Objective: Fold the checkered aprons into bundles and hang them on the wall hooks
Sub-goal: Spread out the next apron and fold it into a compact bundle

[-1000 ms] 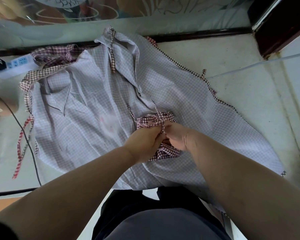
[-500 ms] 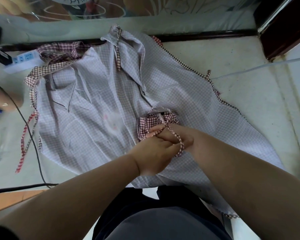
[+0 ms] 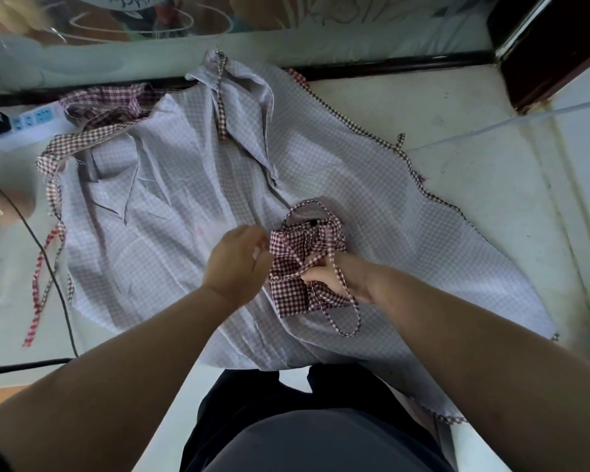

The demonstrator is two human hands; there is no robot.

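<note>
Near the middle of the surface (image 3: 474, 199), on a big pale apron (image 3: 184, 233) spread flat, sits the small red checkered bundle (image 3: 297, 247). At its 4 o'clock the right hand (image 3: 334, 277) pinches it, fingers curled round the cloth and a thin strap (image 3: 353, 315). At its 9 o'clock the left hand (image 3: 237, 264) is curled and blurry; I cannot tell if it holds anything. A white power strip (image 3: 31, 122) lies at 10 o'clock.

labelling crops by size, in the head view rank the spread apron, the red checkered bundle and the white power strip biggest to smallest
1. spread apron, by far largest
2. red checkered bundle
3. white power strip, though it lies farther off and cloth hides one end
</note>
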